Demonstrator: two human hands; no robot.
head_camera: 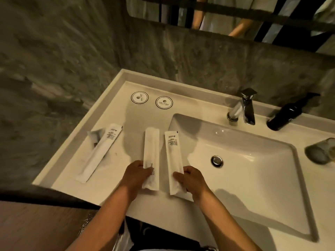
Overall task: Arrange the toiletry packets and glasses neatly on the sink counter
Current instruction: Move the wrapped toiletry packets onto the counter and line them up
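Observation:
Two long white toiletry packets lie side by side on the white sink counter, left of the basin. My left hand grips the near end of the left packet, printed "TEETH". My right hand grips the near end of the right packet. A third long packet lies tilted farther left, over a smaller packet. A glass rests at the right edge of the counter, blurred.
Two round coasters sit at the back of the counter. The basin with its drain fills the right side. A chrome faucet and a dark pump bottle stand behind it. Grey wall and a mirror rise behind.

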